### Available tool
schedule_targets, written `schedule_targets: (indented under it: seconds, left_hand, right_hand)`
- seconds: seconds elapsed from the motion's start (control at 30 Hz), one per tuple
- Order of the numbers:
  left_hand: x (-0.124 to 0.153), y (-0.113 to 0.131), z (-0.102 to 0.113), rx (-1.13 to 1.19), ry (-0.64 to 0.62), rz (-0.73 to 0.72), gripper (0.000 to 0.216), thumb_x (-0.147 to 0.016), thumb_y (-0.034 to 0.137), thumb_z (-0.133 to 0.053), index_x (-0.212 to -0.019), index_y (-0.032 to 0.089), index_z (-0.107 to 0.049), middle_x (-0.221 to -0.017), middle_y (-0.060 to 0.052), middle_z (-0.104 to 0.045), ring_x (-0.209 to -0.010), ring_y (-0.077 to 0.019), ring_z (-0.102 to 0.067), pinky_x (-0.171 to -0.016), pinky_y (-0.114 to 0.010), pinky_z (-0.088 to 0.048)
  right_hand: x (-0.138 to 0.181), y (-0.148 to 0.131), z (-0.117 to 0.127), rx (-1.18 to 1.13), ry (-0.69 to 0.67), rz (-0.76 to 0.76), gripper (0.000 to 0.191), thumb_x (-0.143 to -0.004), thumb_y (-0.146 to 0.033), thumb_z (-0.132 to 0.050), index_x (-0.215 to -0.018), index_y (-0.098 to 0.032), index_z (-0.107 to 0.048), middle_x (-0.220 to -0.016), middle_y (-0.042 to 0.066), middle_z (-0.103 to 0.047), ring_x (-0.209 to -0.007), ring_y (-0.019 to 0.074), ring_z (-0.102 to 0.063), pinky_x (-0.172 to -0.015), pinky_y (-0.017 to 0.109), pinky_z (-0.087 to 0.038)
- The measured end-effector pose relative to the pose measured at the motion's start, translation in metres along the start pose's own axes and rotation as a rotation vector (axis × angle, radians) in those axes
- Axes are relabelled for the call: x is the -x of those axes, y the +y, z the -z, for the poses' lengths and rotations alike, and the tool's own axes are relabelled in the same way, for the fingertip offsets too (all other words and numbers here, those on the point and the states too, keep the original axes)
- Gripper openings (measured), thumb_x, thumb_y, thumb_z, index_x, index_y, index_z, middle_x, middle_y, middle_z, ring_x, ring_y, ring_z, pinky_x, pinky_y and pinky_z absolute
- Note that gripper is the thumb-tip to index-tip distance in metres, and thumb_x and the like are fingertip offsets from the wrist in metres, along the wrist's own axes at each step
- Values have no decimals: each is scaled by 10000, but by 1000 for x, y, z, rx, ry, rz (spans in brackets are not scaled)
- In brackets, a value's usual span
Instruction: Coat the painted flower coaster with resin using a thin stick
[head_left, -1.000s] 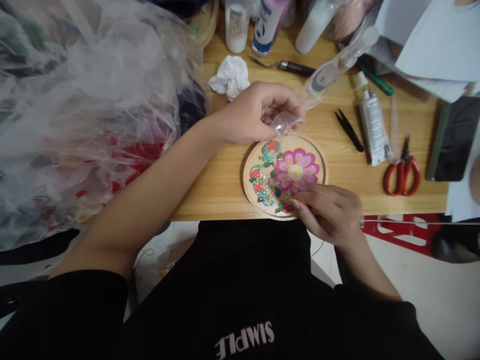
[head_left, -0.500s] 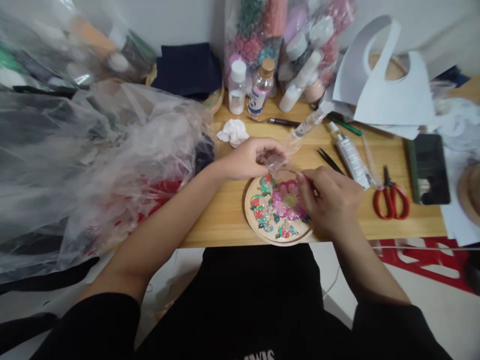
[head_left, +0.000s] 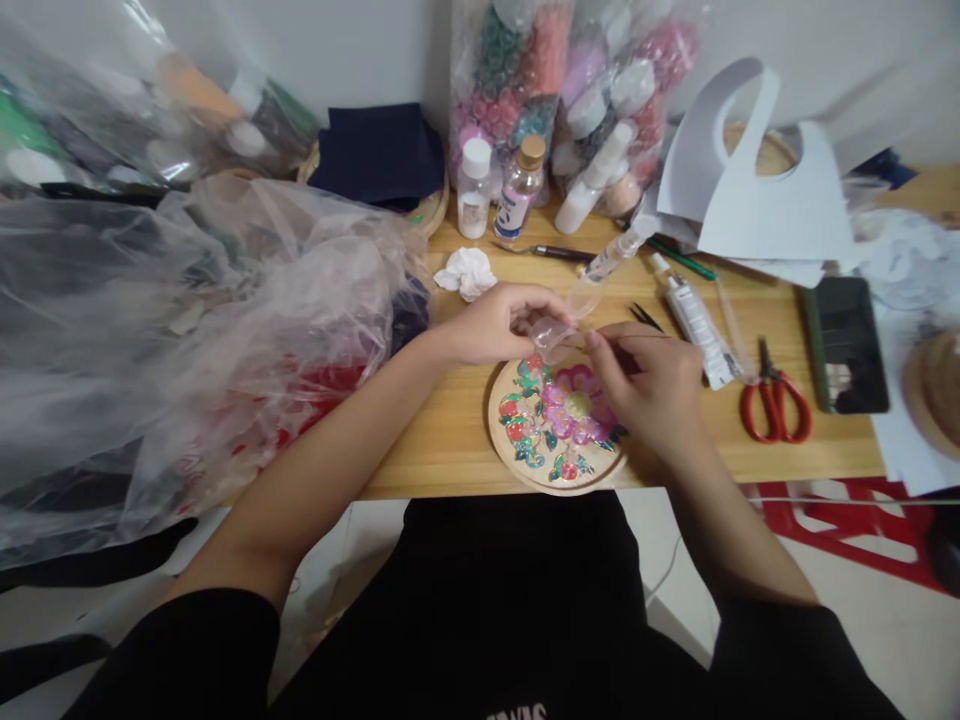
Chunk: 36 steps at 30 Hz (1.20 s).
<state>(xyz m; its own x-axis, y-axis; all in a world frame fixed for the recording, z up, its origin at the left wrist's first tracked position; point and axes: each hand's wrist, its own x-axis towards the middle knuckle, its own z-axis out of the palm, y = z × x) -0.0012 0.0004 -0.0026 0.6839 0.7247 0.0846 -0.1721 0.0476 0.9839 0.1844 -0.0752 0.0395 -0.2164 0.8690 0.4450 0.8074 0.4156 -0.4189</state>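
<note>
My left hand (head_left: 506, 322) is closed on a small clear plastic cup (head_left: 551, 342), tipped on its side. Just right of it, my right hand (head_left: 649, 385) pinches a thin stick (head_left: 574, 346) whose end is at the cup's mouth. Both hands are over the far side of a round wooden plate (head_left: 510, 470) near the table's front edge. On the plate lie a glossy pink flower (head_left: 577, 404) and several small red and green pieces with gold outlines. My right hand hides part of the plate's right side.
Behind stand a white-capped bottle (head_left: 474, 188) and a cork-topped bottle (head_left: 519, 188). A crumpled tissue (head_left: 466, 273) lies to the left, near plastic sheeting (head_left: 262, 290). To the right are tweezers (head_left: 645, 317), a tube (head_left: 694, 325), red-handled scissors (head_left: 775, 400) and a phone (head_left: 849, 345).
The cup is tipped further toward my right hand. My right hand has shifted slightly left and turned, with the stick's end at the cup. The whole view has shifted a little.
</note>
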Motion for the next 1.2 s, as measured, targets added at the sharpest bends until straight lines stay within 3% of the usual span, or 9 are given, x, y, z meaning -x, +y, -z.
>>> schedule_targets:
  seconds: [0.2, 0.53, 0.9, 1.2]
  left_hand:
    - [1, 2, -1, 15, -1, -10, 331, -594, 15, -750, -895, 130, -673, -973, -63, -731, -916, -113, -685, -864, -232, -522]
    - [-1, 0, -1, 6, -1, 13, 326, -615, 69, -795, -900, 123, -647, -972, -73, -731, -926, -125, -695, -874, -255, -536]
    - [0, 4, -5, 8, 19, 66, 343, -617, -57, -719, -897, 115, -621, -901, 17, -692, -944, -124, -694, -895, -285, -547]
    - [0, 14, -8, -51, 42, 109, 316, -652, -88, -638, -897, 111, -623, -867, 67, -687, -852, -66, -682, -852, -256, -529]
  right_hand:
    - [-2, -4, 7, -116, 11, -31, 287, -898, -240, -590, -621, -169, -611, -599, 16, -680, -424, 77, -513, -399, 221, -326]
    - [8, -7, 14, -218, 33, -79, 233, -889, -209, -608, -659, -175, -617, -604, -2, -668, -440, 71, -517, -404, 205, -358]
    - [65, -19, 32, -69, -126, 281, 59, -858, -124, -617, -818, -168, -617, -637, 16, -678, -550, 112, -609, -503, 226, -464]
    - [67, -22, 27, -25, -173, 338, 47, -866, -145, -613, -827, -170, -617, -649, 16, -692, -559, 115, -624, -507, 228, -455]
